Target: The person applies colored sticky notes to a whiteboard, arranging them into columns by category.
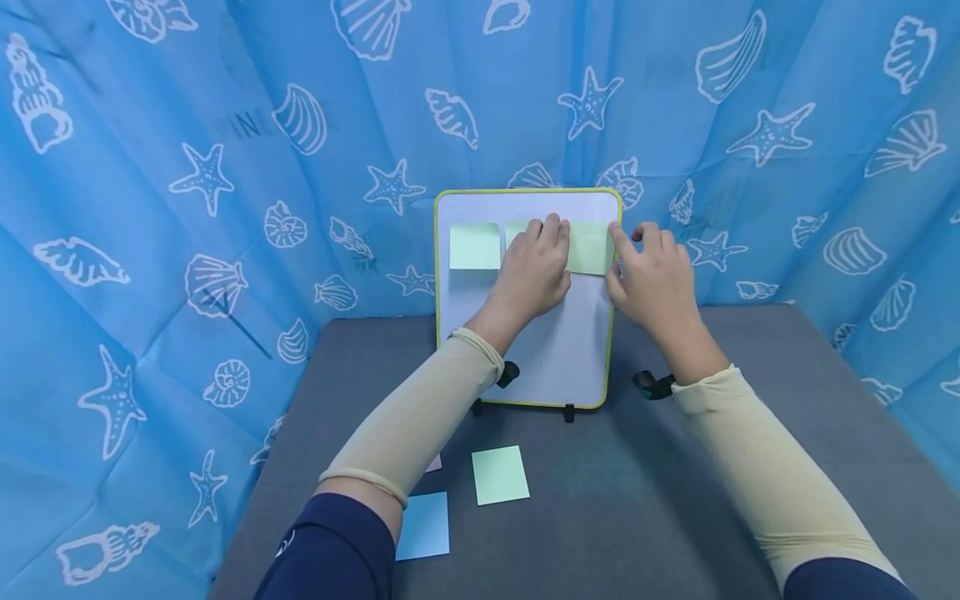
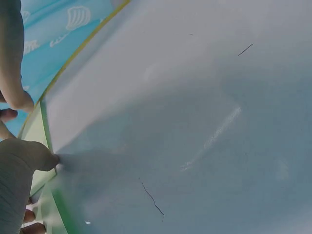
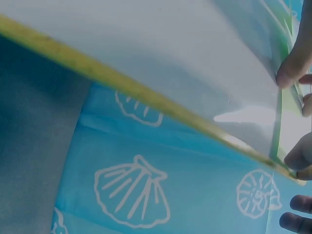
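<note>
A whiteboard [image 1: 555, 350] with a yellow rim stands upright, bearing a row of light green sticky notes. At the left of the row is one sticky note [image 1: 474, 247]; the middle sticky note [image 1: 514, 230] is mostly covered by my left hand [image 1: 534, 267]. That hand's fingers and thumb rest along the left edge of the rightmost sticky note [image 1: 589, 248]. My right hand [image 1: 658, 275] touches the same note's right edge, index finger near the top corner and thumb near the lower one. In the left wrist view, my left thumb [image 2: 44, 157] lies at the note's lower edge.
On the grey table [image 1: 585, 517] lie a green sticky note [image 1: 501, 475] and a blue sticky note [image 1: 424, 527]. A pink corner [image 1: 435, 463] peeks out beside my left sleeve. Small black feet [image 1: 569, 413] hold the board; a blue shell-print curtain [image 1: 225, 183] hangs behind.
</note>
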Motion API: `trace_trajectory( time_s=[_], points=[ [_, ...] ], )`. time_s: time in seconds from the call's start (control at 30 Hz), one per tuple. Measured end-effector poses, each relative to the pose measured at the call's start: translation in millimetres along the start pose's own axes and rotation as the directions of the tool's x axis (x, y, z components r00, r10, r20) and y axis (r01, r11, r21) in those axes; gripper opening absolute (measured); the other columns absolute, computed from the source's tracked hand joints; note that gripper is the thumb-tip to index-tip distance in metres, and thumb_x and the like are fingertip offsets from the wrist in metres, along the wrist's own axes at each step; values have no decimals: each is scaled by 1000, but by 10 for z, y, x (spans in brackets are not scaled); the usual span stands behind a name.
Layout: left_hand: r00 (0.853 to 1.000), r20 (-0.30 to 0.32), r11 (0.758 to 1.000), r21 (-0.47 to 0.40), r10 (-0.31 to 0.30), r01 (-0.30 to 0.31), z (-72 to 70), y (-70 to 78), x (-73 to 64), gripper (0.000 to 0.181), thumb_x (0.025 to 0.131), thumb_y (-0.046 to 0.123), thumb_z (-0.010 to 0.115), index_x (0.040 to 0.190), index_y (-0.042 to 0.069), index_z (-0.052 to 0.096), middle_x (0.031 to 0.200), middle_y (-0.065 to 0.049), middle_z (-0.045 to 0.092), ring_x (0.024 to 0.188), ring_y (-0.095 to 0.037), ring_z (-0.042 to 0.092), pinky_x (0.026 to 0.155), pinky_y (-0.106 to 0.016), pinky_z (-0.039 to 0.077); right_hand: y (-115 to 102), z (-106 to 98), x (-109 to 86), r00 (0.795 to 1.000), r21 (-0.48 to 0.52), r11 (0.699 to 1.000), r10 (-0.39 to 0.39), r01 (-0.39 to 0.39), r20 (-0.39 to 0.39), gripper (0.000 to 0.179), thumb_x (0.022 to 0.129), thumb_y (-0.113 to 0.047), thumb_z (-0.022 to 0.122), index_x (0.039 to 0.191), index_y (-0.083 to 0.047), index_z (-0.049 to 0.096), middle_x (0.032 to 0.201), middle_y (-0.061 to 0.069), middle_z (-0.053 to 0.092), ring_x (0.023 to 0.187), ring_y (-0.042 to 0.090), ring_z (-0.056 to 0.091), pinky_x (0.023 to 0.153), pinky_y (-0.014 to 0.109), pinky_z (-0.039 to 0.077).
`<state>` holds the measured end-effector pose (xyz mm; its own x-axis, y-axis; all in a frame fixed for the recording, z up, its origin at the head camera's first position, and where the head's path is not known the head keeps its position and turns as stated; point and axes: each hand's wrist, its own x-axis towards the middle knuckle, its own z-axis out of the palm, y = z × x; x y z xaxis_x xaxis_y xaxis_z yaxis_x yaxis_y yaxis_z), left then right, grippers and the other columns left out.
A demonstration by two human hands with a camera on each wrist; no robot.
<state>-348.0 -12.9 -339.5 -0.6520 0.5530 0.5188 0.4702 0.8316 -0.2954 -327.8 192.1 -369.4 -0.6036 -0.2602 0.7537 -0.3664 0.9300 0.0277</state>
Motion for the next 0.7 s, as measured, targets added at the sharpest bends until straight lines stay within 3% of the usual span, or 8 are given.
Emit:
trace_trajectory(
  time_s=[0.3, 0.5, 0.7],
  points=[
    [1000, -1, 1000, -5, 0, 0, -10, 8, -74, 64, 98, 30, 58, 156, 4, 52, 141, -13, 60, 103, -23, 60, 77, -33, 55, -24, -1, -91, 998, 13, 999, -31, 32, -51, 47, 97, -19, 65, 141, -1, 66, 114, 32, 63, 73, 43, 54, 52, 48, 40],
    [1000, 4, 999, -33, 11, -11, -1, -14, -218, 70, 96, 36, 66, 159, 11, 49, 149, -16, 57, 111, -28, 62, 83, -38, 57, -149, 34, -232, 999, 70, 997, -5, 8, -47, 46, 97, -21, 66, 139, -2, 67, 116, 31, 62, 77, 44, 56, 54, 51, 43],
    [999, -32, 997, -78, 21, -24, -12, -40, -410, 72, 95, 39, 70, 158, 10, 50, 151, -19, 55, 119, -31, 63, 90, -41, 58, -274, 24, -349, 999, 118, 993, 0, 5, -40, 48, 95, -21, 70, 139, -2, 68, 119, 30, 62, 84, 44, 58, 60, 54, 47]
  ],
)
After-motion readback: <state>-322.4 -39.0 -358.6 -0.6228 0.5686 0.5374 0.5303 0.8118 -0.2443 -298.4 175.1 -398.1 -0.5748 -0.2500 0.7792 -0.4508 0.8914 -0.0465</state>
